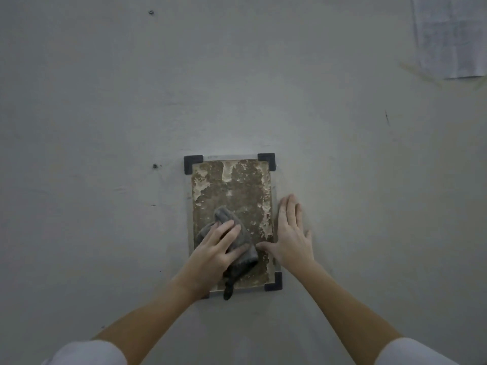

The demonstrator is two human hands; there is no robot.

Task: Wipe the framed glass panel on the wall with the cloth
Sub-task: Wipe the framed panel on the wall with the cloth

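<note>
Dull grey painted wall (105,101), dim light, camera looks straight at it. Task item: small upright rectangular glass panel in a thin pale frame (232,185), fixed to the wall low-centre, black plastic corner brackets (193,163) showing at three corners; the fourth, lower left, is hidden by the left wrist. Glass is heavily blotched, brown with pale flaky patches, worst along the top and right side. Crumpled grey cloth (243,260) sits on the lower half of the glass, one tail hanging past the bottom frame edge. Left hand (213,254) presses it down with fingers spread and fairly straight, not clenched round it. Right hand (290,238) lies flat and released on the wall just beside the right frame edge, thumb reaching onto the panel, likely bracing it. Step looks like mid-wipe, lower area only; upper half looks untouched. Next move probably needs firm pressure and strokes up toward the top brackets and into the right margin, where the right thumb is in the way. Around: two small dark fixings in the wall (155,166), a pale taped paper sheet (453,35) top right, white sleeves (87,354) at the bottom edge.
</note>
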